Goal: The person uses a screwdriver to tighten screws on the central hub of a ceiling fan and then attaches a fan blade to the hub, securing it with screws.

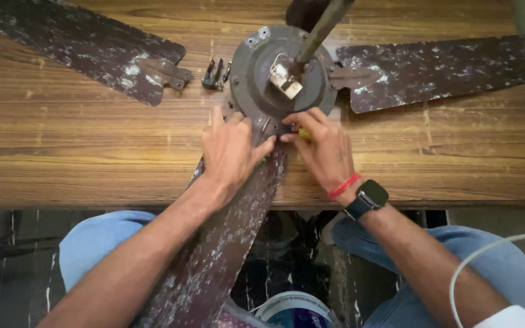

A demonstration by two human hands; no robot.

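A dark brown ceiling fan motor (268, 85) lies on a wooden table (92, 152), its rod (318, 33) sticking up. My left hand (231, 152) presses on the near blade (226, 243) where its bracket meets the motor rim. My right hand (323, 149) pinches a small yellow-handled tool (303, 133) at the same joint, mostly hidden by the fingers. A red thread and a black watch (367, 198) sit on that wrist. A small white part (287, 80) hangs by the rod.
A detached speckled blade (86, 45) lies at the upper left, another blade (439, 70) joins the motor on the right. A small black clip (214, 74) rests left of the motor. Below the table edge are my blue-clad knees, a round tub (293, 310) and a white cable (487, 255).
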